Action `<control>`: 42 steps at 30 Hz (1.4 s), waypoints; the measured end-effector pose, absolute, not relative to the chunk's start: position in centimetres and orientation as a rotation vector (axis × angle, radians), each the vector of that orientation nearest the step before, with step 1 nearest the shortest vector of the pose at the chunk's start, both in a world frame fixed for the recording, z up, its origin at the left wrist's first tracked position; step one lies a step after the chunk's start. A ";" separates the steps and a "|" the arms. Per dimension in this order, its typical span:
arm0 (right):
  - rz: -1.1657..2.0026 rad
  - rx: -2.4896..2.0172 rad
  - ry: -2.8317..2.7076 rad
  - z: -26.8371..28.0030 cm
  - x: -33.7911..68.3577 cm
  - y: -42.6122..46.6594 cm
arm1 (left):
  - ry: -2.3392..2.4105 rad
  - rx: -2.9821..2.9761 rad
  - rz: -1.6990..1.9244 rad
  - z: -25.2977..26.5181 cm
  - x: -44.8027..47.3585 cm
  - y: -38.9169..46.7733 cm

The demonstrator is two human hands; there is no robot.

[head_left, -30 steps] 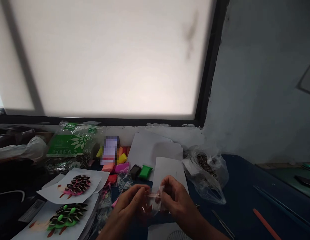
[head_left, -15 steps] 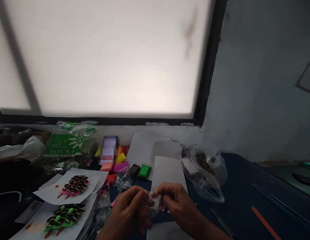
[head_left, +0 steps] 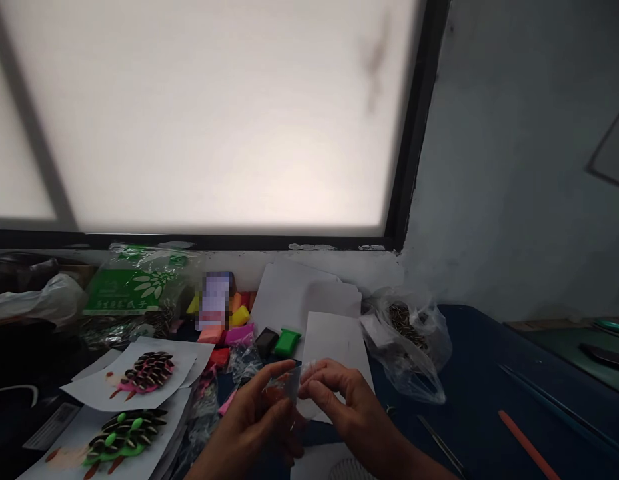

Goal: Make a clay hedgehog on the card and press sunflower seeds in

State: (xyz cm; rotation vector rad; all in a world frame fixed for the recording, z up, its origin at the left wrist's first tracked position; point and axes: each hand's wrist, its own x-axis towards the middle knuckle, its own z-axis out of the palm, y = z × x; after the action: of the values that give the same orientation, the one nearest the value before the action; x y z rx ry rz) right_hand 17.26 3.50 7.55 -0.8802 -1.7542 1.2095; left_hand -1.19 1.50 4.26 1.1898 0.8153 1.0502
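Note:
A small clear plastic bag is stretched between my two hands, low in the middle of the head view. My left hand grips its left side, thumb and fingers curled around it. On the other side, my right hand pinches the bag's edge between thumb and fingers. Something faintly orange shows through the plastic near the left fingers, too dim to name. Just below the hands lies a white sheet with a scale-like drawing. Another white paper lies behind the right hand.
At left lie papers with a pink seed hedgehog and a green one. Behind are clay packs, one green, one black. A seed bag, tweezers and an orange stick are at right.
My hands have spread the clear bag wider, and more of it shows between them. The left fingers have opened out around it, and the right fingers have shifted along its edge.

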 end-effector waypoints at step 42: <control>1.437 -0.908 -1.807 8.1 18.2 4.6 | 1.037 1.120 1.103 4.9 -1.0 1.7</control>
State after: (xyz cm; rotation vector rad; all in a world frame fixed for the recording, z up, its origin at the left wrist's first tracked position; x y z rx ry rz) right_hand 18.22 4.60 8.10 -0.9081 -1.8067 1.4372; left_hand -1.03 1.66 4.87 1.1197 1.0366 1.1030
